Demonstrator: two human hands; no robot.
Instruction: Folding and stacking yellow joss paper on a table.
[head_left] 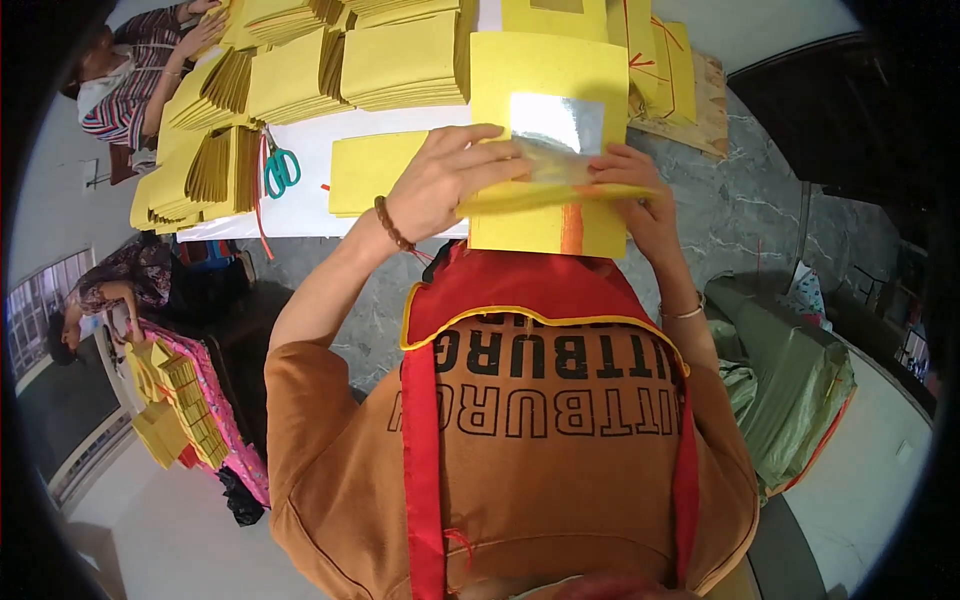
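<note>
Head view: your left hand and right hand both clamp their grip on the blurred yellow flap.

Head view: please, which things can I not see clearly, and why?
All in the head view:
Yellow flap: blurred, probably by motion.
Left hand: thumb out of sight, apparently behind the flap.
Back yellow stacks: cut off by the upper edge.
Co-worker in stripes: head partly lost in the dark rim.
Yellow pieces on pink cloth: too small for detail.
</note>
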